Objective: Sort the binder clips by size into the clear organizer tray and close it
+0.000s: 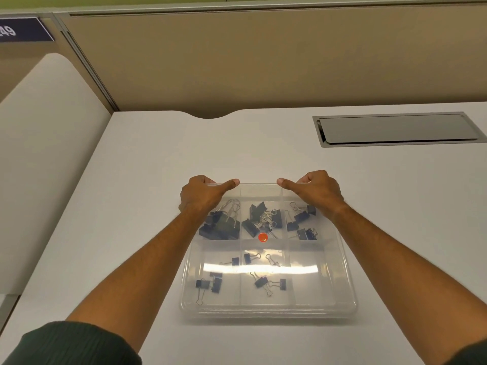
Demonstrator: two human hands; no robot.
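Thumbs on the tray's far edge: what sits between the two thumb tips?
In the head view, only a bare stretch of the clear lid spans between the left hand and the right hand; no binder clips lie there.

Both bare forearms reach forward, roughly parallel, dark green sleeves pushed up near the elbows. The left hand (203, 192) and right hand (316, 188) are curled, knuckles up. Each thumb is extended inward, pointing toward the other.

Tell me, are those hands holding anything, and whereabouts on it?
Yes. Both hands grip the far edge of the clear organizer tray: the left hand at its far left corner, the right hand at its far right corner, thumbs lying along the edge.
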